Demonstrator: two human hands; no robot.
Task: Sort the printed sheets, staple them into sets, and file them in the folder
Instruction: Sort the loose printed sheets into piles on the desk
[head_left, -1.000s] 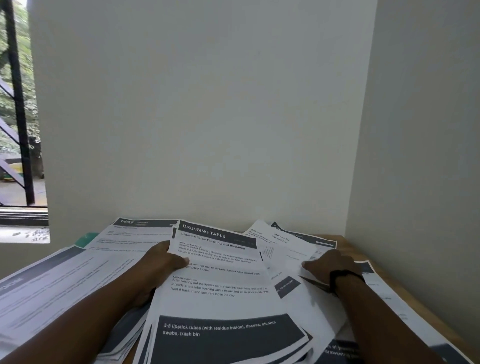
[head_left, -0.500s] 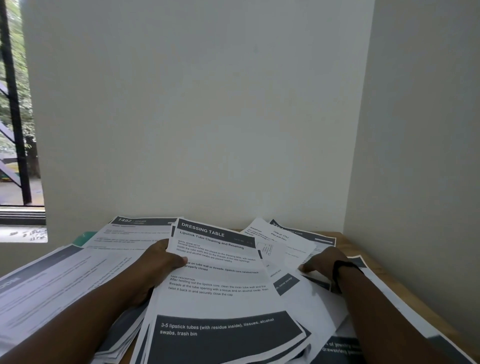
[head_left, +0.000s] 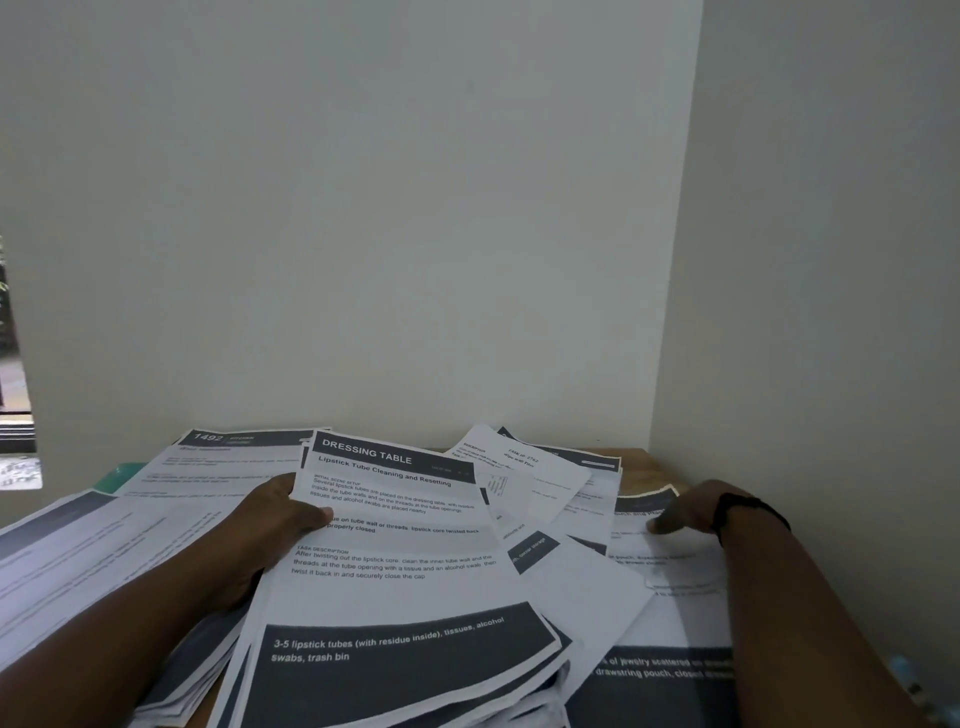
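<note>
We hold the DRESSING TABLE stack (head_left: 395, 561) w/ our left hand (head_left: 270, 525), thumb pinched over its left edge approx mid-page, fingers hidden underneath. Our right hand (head_left: 691, 512) lies on the jewelry sheet (head_left: 670, 613) at the right side of the table (head_left: 636, 465); fingers look fairly straight, pressing down, not curled round anything. Loose sheets (head_left: 535, 499) fan out between the two hands, and another spread of pages (head_left: 104, 545) covers the left side, w/ a teal edge (head_left: 122, 475) poking out behind, poss. the folder, we can't tell. No stapler in view.

Risks as we judge them:
- One-edge pinch on a thick stack: the lower pages already splay at the near corner, so a lift could let them slide out & mix w/ other sets.
- The fanned sheets overlap the stack's right side; dragging either pile may pull a stray page along, giving a wrong set.
- The jewelry sheet sits near the table's right edge; a sideways sweep could push it off.
</note>
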